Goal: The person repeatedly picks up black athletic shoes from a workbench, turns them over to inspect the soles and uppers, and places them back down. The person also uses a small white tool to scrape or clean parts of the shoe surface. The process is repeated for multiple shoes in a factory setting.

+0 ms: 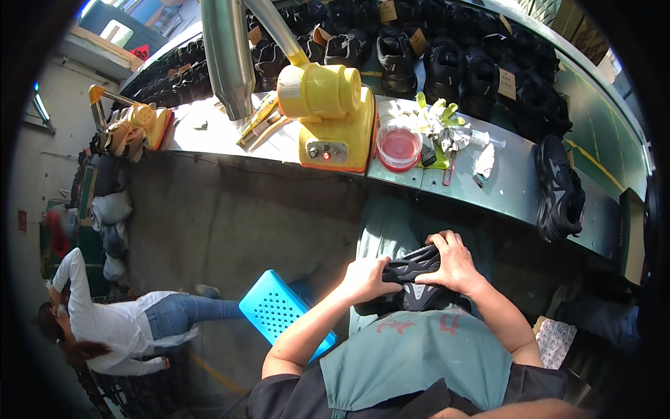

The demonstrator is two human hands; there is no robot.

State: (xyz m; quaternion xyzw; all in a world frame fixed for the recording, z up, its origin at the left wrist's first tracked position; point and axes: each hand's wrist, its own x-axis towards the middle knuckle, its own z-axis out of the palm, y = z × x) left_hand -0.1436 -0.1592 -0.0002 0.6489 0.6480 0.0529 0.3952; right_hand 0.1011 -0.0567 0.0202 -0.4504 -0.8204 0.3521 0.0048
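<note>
In front of my green apron (pixel 426 359) I hold a black sneaker (pixel 417 288) with a ribbed sole edge and a small grey patch. My left hand (pixel 368 281) grips its left end, thumb pressed on the upper. On the other end, my right hand (pixel 452 265) has its fingers curled over the far edge and its thumb on the near side. Part of the sneaker lies in shadow near my lap. A second black sneaker (pixel 558 192) rests on the right of the metal bench (pixel 509 183).
A yellow machine (pixel 331 119) with a metal tube (pixel 230 63) stands on the bench. Beside it sit a tub of pink liquid (pixel 400 144), gloves (pixel 440 122) and a syringe (pixel 487 138). Several black shoes (pixel 398 59) line the back. A blue stool (pixel 276 307) and another person (pixel 129 328) are at left.
</note>
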